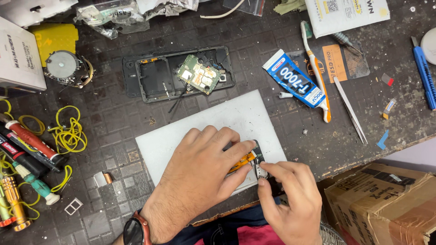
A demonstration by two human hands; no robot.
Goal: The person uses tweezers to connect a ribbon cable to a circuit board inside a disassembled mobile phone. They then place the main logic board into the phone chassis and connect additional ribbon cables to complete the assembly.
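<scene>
Left hand [200,172] presses an orange flex part [242,162] flat onto the white mat [200,129] at the bench's near edge. Right hand [290,199] pinches small tweezers [259,170] beside it. Open phone frame [150,77] lies behind, well apart.

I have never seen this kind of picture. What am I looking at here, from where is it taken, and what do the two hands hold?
A camera on a person's head looks down at a dark work table. The left hand, with a watch on its wrist, presses a small orange and black part onto a white board. The right hand pinches a tiny metal piece beside that part. Behind the board lies an opened phone frame with a green circuit board. To the right lie a blue glue tube, a toothbrush and tweezers; to the left, yellow rubber bands.
</scene>
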